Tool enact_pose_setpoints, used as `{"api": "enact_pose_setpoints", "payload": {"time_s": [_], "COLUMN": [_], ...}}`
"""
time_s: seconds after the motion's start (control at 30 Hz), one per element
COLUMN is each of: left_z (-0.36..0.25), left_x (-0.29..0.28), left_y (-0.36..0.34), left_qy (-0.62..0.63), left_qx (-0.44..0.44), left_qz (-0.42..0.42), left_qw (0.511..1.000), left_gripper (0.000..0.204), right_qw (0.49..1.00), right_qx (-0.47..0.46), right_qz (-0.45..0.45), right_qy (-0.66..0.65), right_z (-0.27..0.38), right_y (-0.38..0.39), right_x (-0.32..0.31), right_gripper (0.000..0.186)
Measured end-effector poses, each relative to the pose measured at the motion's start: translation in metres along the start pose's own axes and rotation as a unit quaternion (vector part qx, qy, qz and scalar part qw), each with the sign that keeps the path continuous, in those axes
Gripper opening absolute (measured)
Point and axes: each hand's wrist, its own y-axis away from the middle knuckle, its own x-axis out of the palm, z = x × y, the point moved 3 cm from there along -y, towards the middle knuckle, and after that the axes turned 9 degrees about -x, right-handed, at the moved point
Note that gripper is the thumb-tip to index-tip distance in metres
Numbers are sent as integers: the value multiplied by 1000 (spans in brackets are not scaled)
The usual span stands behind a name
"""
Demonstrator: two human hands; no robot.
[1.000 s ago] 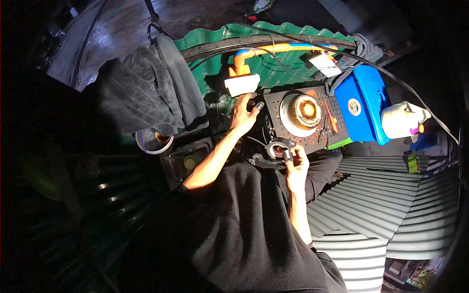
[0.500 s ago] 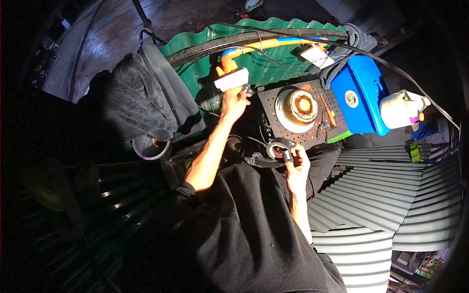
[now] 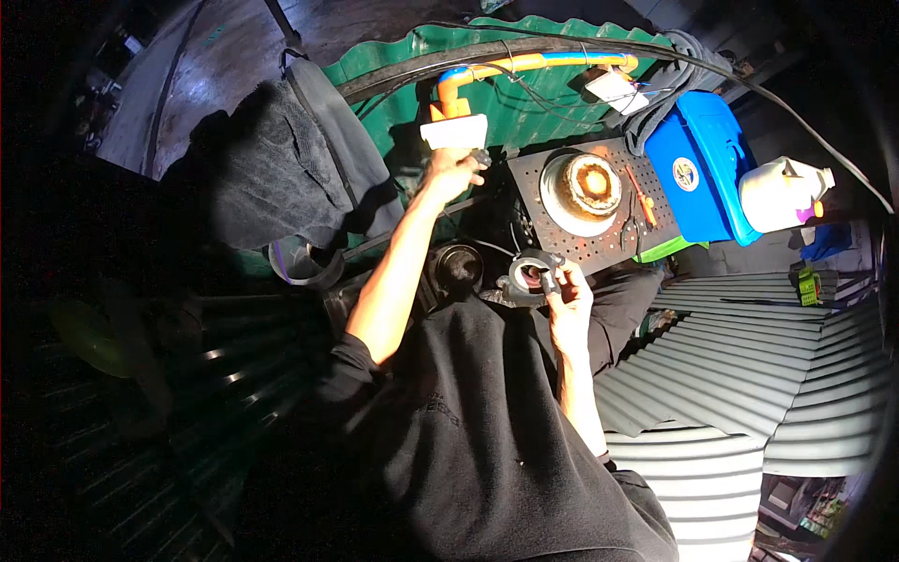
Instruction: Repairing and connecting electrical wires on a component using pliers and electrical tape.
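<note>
My left hand (image 3: 451,176) is stretched forward just under a white lamp head (image 3: 454,132). Its fingers are curled in, with something small and dark at their tips that I cannot make out. In front of my chest, my right hand (image 3: 568,298) grips a grey ring-shaped piece (image 3: 524,273) by its right side, between thumb and fingers. Dark coverings show on that hand's fingertips. The ring's opening faces up and looks reddish inside. A dark round disc (image 3: 456,269) lies left of the ring, partly in shadow.
A perforated metal plate (image 3: 543,229) carries a round pan (image 3: 571,217) with a crusted, brightly lit top and an orange-handled tool (image 3: 648,208). Beyond stand a blue bin (image 3: 700,178) and a white jug (image 3: 782,201). Grey towels (image 3: 272,178) hang left above a bucket (image 3: 298,267). Cables cross overhead.
The whole view has shifted slightly, bringing the dark disc out more. My left hand stays under the lamp with its fingers more drawn in. My right hand keeps its grip on the ring.
</note>
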Motion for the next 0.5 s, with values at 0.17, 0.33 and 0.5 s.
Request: {"api": "enact_pose_setpoints", "payload": {"time_s": [0.17, 0.33, 0.5], "left_z": [16, 30, 41], "left_x": [15, 51, 60], "left_y": [3, 54, 131], "left_qy": [-54, -3, 61], "left_qx": [80, 143, 161], "left_qz": [8, 121, 194], "left_qw": [995, 982, 966], "left_gripper": [28, 23, 26], "right_qw": [1000, 999, 983], "right_qx": [-6, 16, -75], "right_qz": [3, -46, -5], "right_qy": [-6, 1, 166], "right_z": [10, 14, 34], "right_y": [10, 16, 12], "right_x": [11, -7, -9], "right_gripper": [24, 26, 30]}}
